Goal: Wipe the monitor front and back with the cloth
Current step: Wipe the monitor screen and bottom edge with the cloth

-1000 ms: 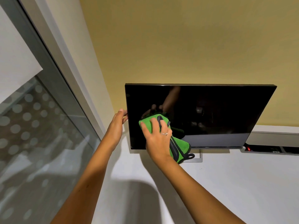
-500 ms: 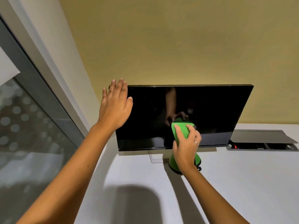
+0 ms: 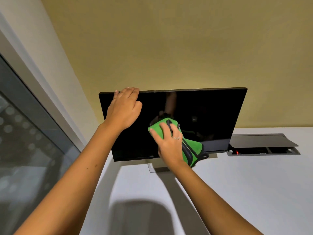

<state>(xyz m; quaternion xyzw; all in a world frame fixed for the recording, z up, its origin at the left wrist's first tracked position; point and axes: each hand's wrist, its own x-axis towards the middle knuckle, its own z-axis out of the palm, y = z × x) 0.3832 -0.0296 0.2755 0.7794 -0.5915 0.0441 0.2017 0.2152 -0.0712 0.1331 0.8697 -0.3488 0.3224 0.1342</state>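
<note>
Gripping the monitor's (image 3: 211, 112) top-left edge, left hand (image 3: 124, 109); right hand (image 3: 169, 145) pressing cloth (image 3: 189, 146) flat-fingered mid-screen.

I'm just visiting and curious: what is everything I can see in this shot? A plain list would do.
monitor: one, black, standing on the desk, screen dark
stand: one, silver, under the monitor
cloth: one, green with dark trim, pressed on the screen
desk: one, white
cable box: one, grey, lid open, set into the desk right of the monitor
wall: yellow, behind
window: one, left side
left hand: fingers over the monitor's top edge
right hand: presses the cloth
</note>
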